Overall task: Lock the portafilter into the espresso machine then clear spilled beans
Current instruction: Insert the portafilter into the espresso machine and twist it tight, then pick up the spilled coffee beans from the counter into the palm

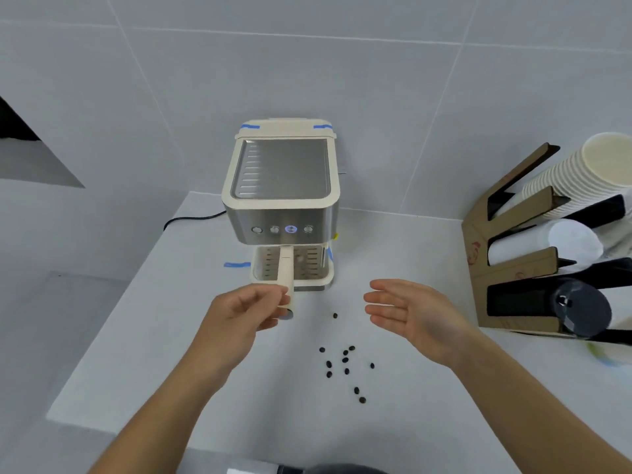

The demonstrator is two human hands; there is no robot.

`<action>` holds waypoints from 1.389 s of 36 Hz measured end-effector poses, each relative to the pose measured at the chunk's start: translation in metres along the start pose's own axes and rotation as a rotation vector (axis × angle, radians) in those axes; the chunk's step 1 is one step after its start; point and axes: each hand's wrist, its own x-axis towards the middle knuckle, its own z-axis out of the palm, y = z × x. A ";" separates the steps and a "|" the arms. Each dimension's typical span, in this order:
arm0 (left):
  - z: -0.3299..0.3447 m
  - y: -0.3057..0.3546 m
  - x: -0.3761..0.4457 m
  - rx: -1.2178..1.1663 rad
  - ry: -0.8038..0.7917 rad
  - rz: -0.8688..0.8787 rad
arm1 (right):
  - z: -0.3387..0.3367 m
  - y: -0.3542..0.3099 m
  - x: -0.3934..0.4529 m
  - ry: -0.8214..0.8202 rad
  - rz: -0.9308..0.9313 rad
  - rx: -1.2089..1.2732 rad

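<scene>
My left hand (251,311) is curled around the end of the cream-coloured plastic handle of the portafilter (286,273), thumb and fingers wrapped on it near its dark end cap, so that hand has a firm hold. The handle sticks straight out toward me from under the front of the cream and brushed-steel espresso machine (282,186), above the slotted cream drip tray (294,268); the head of the portafilter is hidden beneath the machine, so I cannot tell how it sits in there. Of the four round buttons on the steel front panel, one button (290,229) glows blue. My right hand (407,311) hovers over the white countertop (171,319) to the right of the handle, palm turned inward, fingers straight and loosely together, holding nothing and touching nothing. Between and just below my hands lie the spilled dark coffee beans (343,362), scattered on the counter in a loose cluster, with one single bean (335,315) lying apart, nearer the machine. A strip of blue tape (237,264) lies on the counter left of the drip tray, and a black power cord (191,218) runs off behind the machine to the left. At the right edge stands a brown cardboard cup holder (506,254) carrying a stack of white paper cups (581,172) and stacks of lids.
</scene>
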 end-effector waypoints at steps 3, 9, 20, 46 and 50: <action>-0.001 -0.026 -0.015 -0.039 0.004 -0.109 | -0.008 0.009 -0.002 0.021 0.022 -0.002; 0.000 -0.073 -0.025 -0.156 0.042 -0.337 | -0.014 0.024 -0.003 0.059 0.075 -0.059; 0.009 -0.128 -0.037 -0.214 0.063 -0.590 | -0.030 0.066 -0.005 0.130 0.205 -0.191; 0.028 -0.167 -0.033 -0.359 0.029 -0.776 | -0.028 0.131 0.031 0.052 0.089 -1.041; 0.026 -0.169 -0.033 -0.372 0.032 -0.772 | -0.021 0.130 0.044 0.051 0.031 -1.105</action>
